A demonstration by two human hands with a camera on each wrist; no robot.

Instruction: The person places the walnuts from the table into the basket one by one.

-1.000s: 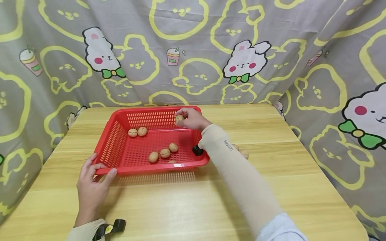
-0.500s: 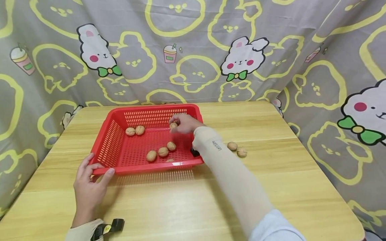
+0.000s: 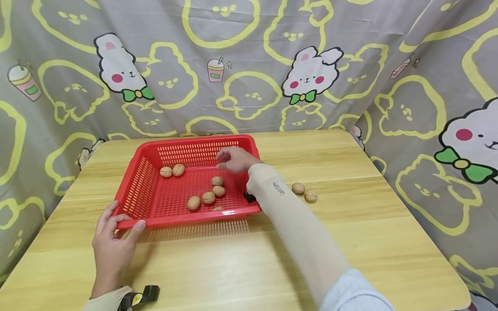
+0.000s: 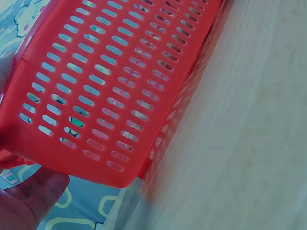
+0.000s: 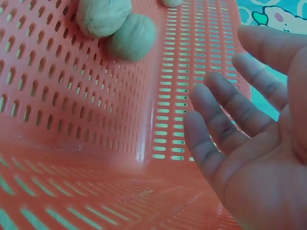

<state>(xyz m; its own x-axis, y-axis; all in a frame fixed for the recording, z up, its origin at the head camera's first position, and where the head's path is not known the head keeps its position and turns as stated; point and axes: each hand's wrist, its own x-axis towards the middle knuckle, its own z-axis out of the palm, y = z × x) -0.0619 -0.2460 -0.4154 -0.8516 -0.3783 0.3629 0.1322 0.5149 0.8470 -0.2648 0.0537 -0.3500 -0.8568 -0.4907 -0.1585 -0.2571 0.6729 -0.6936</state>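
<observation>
A red slotted plastic basket [image 3: 175, 220] stands on the table, with several walnuts [image 3: 208, 198] on its floor. At its near left corner my left hand [image 3: 113, 252] grips the rim, thumb and fingers round the edge; the left wrist view shows the basket's slotted wall [image 4: 100, 81] close up. My right hand [image 3: 236, 160] hovers inside the basket toward the far right, fingers spread and holding nothing. Just below it lies one walnut [image 3: 217, 181], near others in a loose row. Two walnuts [image 5: 132, 38] also show beside that hand in the right wrist view.
Two more walnuts [image 3: 304, 192] lie on the wooden table [image 3: 350, 242], right of the basket and beyond the right forearm. A grey patterned curtain [image 3: 249, 65] hangs behind the table and along its sides.
My right hand moved left over the basket and let go of a walnut, which now lies on the basket floor beside the row. The left hand keeps its grip on the rim.
</observation>
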